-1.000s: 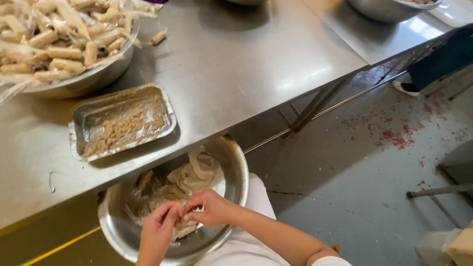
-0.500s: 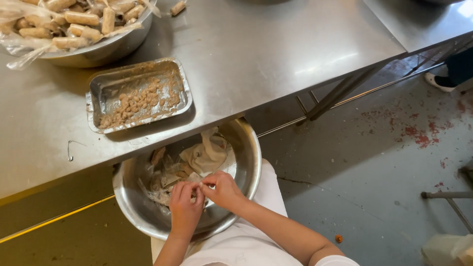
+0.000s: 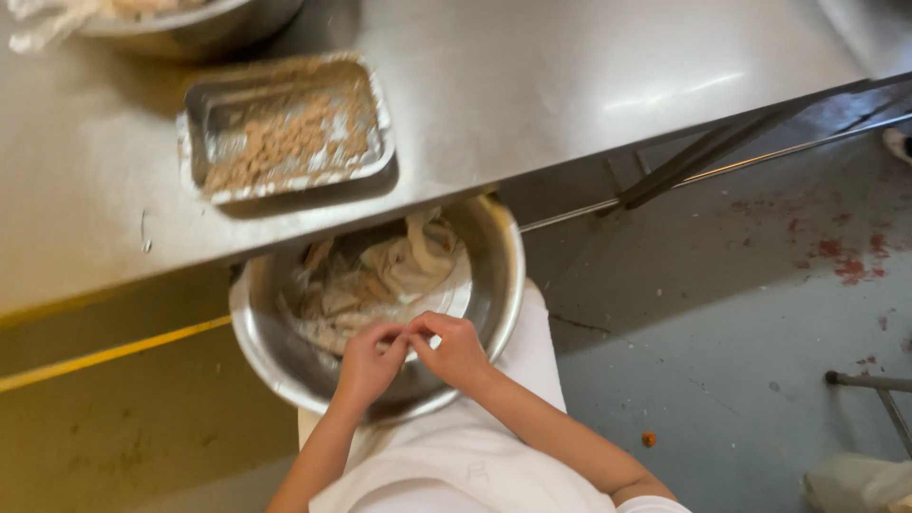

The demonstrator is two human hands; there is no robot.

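Your left hand (image 3: 369,363) and right hand (image 3: 456,350) pinch a thin pale wrapper sheet (image 3: 410,339) together over the round steel bowl (image 3: 494,285) on your lap. Peel slowly, fingertips close, so it likely won't tear.

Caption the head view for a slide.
Both hands, left hand and right hand, pinch pale wrappers over a steel bowl below a filling tray.

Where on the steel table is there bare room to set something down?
Bare steel table lies right of the tray of filling. Crowded: the top-left bowl and the lap bowl, where left hand and right hand pinch wrappers.
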